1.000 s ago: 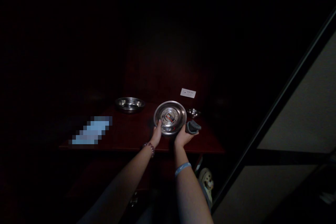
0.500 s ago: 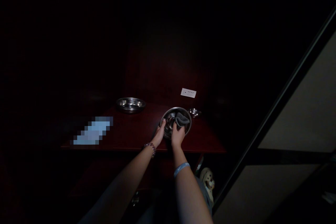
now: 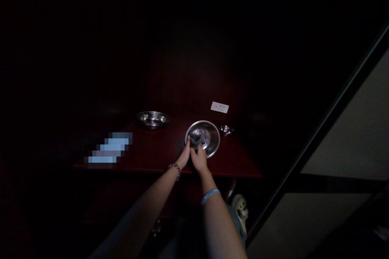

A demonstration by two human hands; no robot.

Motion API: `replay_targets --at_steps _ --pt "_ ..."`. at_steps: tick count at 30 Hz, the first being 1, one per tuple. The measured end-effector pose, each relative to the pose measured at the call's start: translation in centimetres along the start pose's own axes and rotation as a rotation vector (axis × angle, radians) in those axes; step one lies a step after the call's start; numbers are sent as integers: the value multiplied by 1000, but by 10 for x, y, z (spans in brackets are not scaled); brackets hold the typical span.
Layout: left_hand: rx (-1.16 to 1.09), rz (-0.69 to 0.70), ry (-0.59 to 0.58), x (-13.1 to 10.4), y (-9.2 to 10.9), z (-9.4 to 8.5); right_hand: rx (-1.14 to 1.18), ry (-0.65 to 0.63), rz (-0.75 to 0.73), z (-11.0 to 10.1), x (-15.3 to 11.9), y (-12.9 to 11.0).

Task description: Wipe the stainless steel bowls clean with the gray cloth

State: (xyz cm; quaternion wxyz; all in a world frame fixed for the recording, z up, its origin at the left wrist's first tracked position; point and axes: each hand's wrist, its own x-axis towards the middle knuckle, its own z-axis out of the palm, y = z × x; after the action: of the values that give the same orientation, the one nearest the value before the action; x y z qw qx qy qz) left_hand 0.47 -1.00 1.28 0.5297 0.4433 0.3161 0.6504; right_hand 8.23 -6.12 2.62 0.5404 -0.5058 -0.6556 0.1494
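A round metal bowl (image 3: 212, 139) is tilted up above the dark red table, its shiny inside facing me. My left hand (image 3: 183, 155) grips the bowl's left rim, with the thumb over the edge. A dark grey cloth (image 3: 196, 140) lies against the inside of the bowl at its lower left. My right hand (image 3: 199, 159) is closed on this cloth, close beside my left thumb. Something small and red shows at the fingers of my right hand.
A shallow metal dish (image 3: 152, 119) stands on the table (image 3: 152, 153) at the back left, and a small metal bowl (image 3: 226, 130) at the right. A blurred bluish patch covers the table's left end. A white socket plate (image 3: 219, 107) is behind. Below right is a shoe (image 3: 240, 206).
My right hand has moved the cloth from the right side of the bowl's inside to the lower left, beside my left thumb. More of the bowl's inside now shows.
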Motion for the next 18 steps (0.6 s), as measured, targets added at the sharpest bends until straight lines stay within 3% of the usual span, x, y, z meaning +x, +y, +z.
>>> replay_targets --at_steps 4,10,13,18 --pt "-135 -18 16 -4 6 3 -113 -60 39 -3 0 -4" --pt "-264 -93 48 -9 16 6 -217 24 87 -7 0 -10" --pt "-313 -134 98 -10 19 6 -151 81 98 -5 -1 -14" --pt "-374 -167 77 -7 17 6 165 277 111 -4 0 -24"
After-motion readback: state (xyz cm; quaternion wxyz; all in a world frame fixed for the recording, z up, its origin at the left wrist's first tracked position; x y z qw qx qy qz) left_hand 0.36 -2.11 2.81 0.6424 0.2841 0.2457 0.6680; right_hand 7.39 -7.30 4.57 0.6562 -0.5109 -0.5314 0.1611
